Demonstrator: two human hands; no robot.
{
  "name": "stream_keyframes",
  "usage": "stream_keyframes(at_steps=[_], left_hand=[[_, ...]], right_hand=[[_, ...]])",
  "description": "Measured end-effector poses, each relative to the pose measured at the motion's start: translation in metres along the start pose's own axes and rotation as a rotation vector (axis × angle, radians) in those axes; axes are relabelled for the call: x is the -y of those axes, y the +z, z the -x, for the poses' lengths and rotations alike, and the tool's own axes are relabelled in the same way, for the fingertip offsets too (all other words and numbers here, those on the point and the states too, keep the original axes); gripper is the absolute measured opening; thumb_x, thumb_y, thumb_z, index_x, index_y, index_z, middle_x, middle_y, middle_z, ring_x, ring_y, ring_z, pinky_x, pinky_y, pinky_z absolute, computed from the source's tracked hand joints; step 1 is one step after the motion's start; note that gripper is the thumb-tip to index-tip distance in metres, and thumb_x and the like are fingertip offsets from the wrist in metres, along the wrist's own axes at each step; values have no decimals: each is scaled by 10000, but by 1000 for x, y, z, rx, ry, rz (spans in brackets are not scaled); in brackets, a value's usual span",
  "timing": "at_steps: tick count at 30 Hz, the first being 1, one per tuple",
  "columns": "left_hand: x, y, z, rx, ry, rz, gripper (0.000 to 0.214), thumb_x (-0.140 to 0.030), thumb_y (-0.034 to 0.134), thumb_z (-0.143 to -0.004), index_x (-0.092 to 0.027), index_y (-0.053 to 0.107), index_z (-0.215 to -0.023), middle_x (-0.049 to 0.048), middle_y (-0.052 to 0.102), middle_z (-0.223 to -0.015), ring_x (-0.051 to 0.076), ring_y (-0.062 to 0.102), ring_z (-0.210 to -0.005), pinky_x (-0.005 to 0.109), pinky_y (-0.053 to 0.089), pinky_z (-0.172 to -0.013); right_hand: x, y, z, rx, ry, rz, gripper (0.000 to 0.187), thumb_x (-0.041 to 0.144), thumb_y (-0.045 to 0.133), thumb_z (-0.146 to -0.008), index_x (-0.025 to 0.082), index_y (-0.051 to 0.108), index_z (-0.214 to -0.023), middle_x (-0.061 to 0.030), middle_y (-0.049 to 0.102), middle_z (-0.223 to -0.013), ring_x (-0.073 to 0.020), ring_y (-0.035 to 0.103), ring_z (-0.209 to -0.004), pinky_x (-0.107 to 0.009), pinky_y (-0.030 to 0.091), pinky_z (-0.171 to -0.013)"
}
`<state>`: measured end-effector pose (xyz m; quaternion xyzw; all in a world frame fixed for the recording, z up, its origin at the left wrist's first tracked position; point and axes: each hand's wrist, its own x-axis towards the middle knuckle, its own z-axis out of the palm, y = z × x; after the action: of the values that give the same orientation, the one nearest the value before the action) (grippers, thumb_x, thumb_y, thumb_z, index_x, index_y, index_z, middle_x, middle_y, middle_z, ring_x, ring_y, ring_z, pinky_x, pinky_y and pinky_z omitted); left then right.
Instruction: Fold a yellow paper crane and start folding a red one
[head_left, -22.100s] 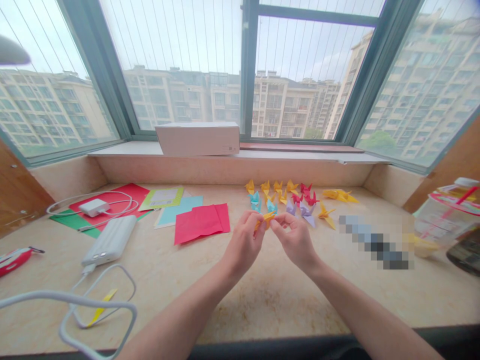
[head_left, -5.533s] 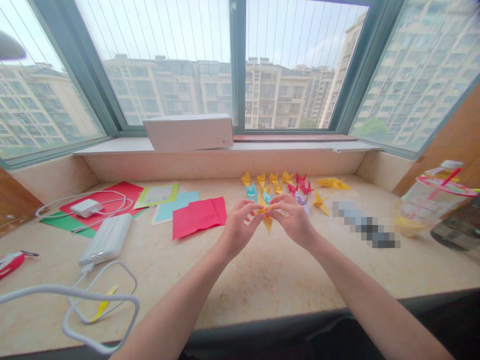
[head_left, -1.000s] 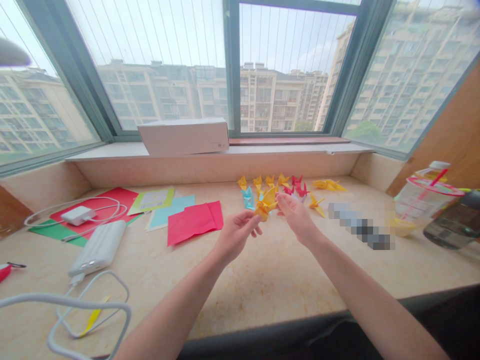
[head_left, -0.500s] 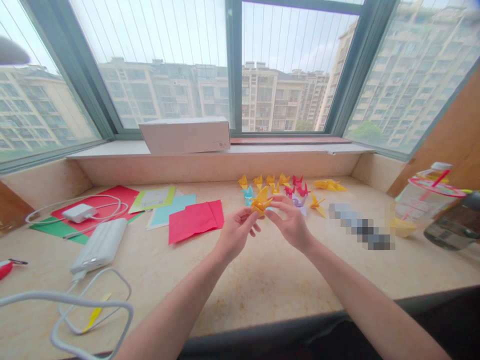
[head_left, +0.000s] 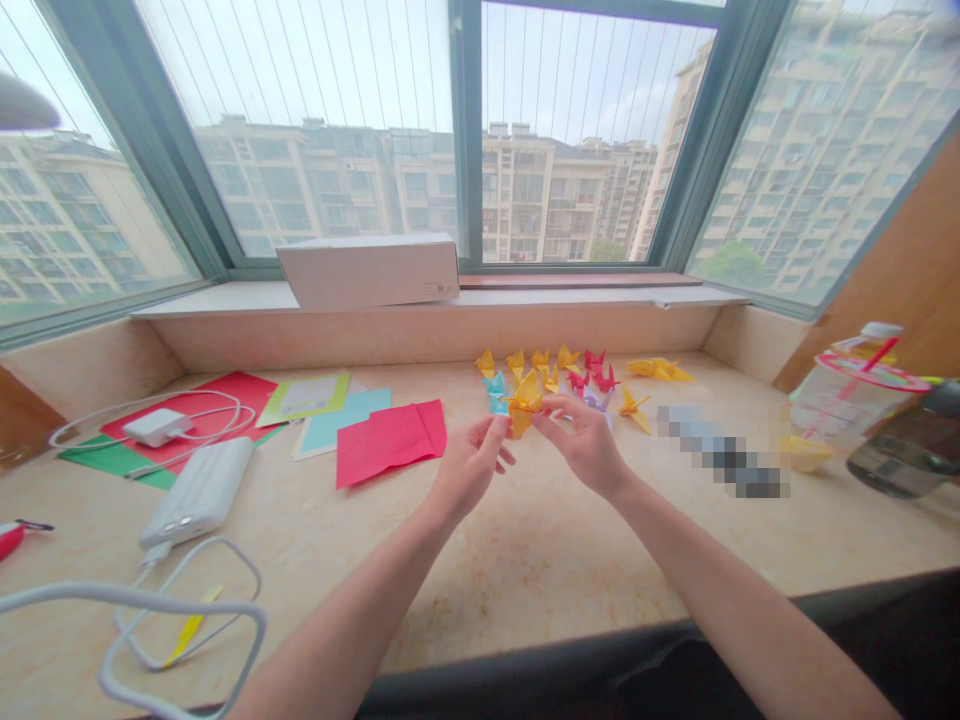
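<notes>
A yellow-orange origami crane (head_left: 526,402) hangs in the air above the stone counter, pinched at its right side by the fingertips of my right hand (head_left: 581,447). My left hand (head_left: 469,465) is just below and left of the crane, with its fingers raised and apparently not touching it. Behind the hands stand several small folded cranes (head_left: 544,368) in yellow, blue, red and purple. A yellow crane (head_left: 635,410) sits to their right, and a pair of yellow cranes (head_left: 658,369) lies farther back.
Red paper sheets (head_left: 388,443) and a light-blue sheet (head_left: 341,425) lie left of the hands. Farther left are a power bank (head_left: 196,490) and white cables. A plastic cup (head_left: 855,405) stands at right, beside a pixelated object (head_left: 720,450). A white box (head_left: 367,270) sits on the window ledge.
My left fingers have come away from the crane, moving down and left. The crane stays at my right fingertips. Earlier, both hands worked on it closer together.
</notes>
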<state>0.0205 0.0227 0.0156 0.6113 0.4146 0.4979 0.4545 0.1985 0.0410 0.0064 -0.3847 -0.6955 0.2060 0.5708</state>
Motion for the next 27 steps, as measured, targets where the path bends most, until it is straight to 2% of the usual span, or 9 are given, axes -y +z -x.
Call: stream_keyframes(at_steps=[3,6,10,15,19,22,25,27], left_hand=[[4,-3,-3,-127,51,-96,309,-364,571,-878,-139,641,-1077,105,695,-994,146,644,-671,235,499,-525],[4,-5,-2,-184,166,-186,284,-265,610,-845,-174,625,-1113,101,674,-1102,159,649,-793,245,519,-603],[0,-3,1,-230,263,-226,180,-302,594,-874,-177,617,-1002,73,676,-963,152,635,-797,242,504,-636],[1,1,2,-147,176,-73,321,-372,692,-817,-188,493,-988,42,681,-863,159,662,-767,268,511,-674],[5,0,-1,-121,106,79,378,-350,742,-781,-201,447,-966,39,707,-856,167,682,-785,279,506,-709],[6,-2,-3,-104,99,147,360,-302,746,-782,-204,444,-951,23,713,-826,160,689,-769,284,504,-731],[7,-1,-3,-46,93,180,346,-260,751,-776,-204,453,-943,10,717,-800,157,692,-780,290,503,-761],[8,1,-2,7,89,203,359,-248,762,-765,-206,453,-943,-1,717,-786,155,693,-774,291,504,-762]], right_hand=[[1,-1,0,14,59,3,138,336,676,-849,231,707,-933,-44,738,-961,-209,650,-883,-371,475,-792],[1,-1,0,54,71,1,156,342,670,-852,232,707,-955,-48,738,-987,-218,652,-919,-375,471,-806],[-2,-1,-1,66,57,34,160,344,667,-855,227,708,-955,-53,731,-982,-225,651,-937,-373,476,-802],[2,1,2,25,-29,37,154,330,663,-862,219,721,-953,-66,714,-989,-220,649,-939,-370,497,-825],[9,4,7,95,-55,-2,166,336,609,-905,231,728,-955,-68,725,-1003,-220,660,-957,-382,500,-871],[8,4,7,72,69,-102,271,391,629,-892,235,662,-1111,-62,737,-962,-216,678,-888,-384,512,-829],[4,3,2,55,225,-295,585,450,662,-859,217,472,-1361,-32,732,-826,-195,680,-759,-357,520,-750],[1,1,-1,85,281,-368,603,476,679,-835,194,507,-1339,-29,727,-793,-189,670,-747,-337,513,-725]])
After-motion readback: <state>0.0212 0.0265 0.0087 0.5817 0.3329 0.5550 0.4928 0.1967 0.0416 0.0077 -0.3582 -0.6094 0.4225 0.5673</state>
